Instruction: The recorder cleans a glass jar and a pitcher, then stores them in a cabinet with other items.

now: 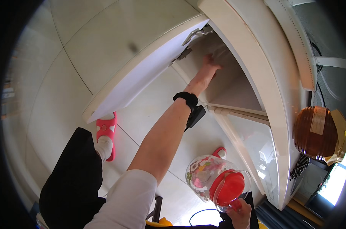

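My left hand [205,73] reaches into an open cabinet compartment [235,80], its thumb spread from the fingers. A faint see-through shape lies by the fingertips; whether they touch or hold it is unclear. A black band with a small box [191,107] circles that wrist. The white cabinet door [150,68] is swung wide on metal hinges. Lower right, my right hand [241,214] grips the handle of a clear jug [200,179]. Flowers are printed on the jug, and a red lid [228,187] shows at its top.
Above the compartment runs a cream cabinet top [264,65]. On it stands a ribbed amber container [314,133] with a label, beside a lit screen [334,183]. A closed glossy door [253,146] adjoins the compartment. My feet wear pink slippers [106,128] on the tiled floor [75,94].
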A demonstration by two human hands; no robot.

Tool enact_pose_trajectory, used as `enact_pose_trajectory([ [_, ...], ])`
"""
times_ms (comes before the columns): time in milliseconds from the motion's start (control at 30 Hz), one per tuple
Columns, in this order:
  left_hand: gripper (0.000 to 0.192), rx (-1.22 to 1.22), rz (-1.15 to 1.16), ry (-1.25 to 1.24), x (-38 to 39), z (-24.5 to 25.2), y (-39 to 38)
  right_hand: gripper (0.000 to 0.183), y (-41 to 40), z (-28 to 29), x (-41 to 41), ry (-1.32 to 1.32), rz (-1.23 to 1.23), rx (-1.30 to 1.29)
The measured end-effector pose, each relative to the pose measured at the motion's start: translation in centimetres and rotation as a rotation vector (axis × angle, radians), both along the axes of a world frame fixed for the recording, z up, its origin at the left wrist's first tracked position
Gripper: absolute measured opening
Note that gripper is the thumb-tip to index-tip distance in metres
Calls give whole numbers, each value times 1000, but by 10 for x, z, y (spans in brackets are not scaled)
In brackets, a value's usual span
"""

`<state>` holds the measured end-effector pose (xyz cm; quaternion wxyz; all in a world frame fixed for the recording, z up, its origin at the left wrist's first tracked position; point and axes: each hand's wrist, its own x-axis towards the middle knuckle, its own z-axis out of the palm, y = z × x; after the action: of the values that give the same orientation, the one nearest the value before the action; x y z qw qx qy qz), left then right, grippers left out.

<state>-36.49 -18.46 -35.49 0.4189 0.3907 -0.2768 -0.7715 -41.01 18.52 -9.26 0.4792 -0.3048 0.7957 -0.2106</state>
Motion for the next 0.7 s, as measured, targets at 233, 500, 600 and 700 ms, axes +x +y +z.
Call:
enact_pose_trajectory([
  [233, 91, 63, -169, 278, -24, -19, -30, 24, -5, 2, -10, 22, -23, 121],
  [500, 91, -43, -116, 316, -23, -13, -22, 23, -6, 4, -10, 29, -92, 113],
  [600, 82, -30, -116, 111, 1, 7, -3, 27, 5, 0, -15, 224, 58, 77],
  [700, 68, -10, -111, 78, 33, 16, 23, 22, 8, -8, -7, 197, 31, -8],
])
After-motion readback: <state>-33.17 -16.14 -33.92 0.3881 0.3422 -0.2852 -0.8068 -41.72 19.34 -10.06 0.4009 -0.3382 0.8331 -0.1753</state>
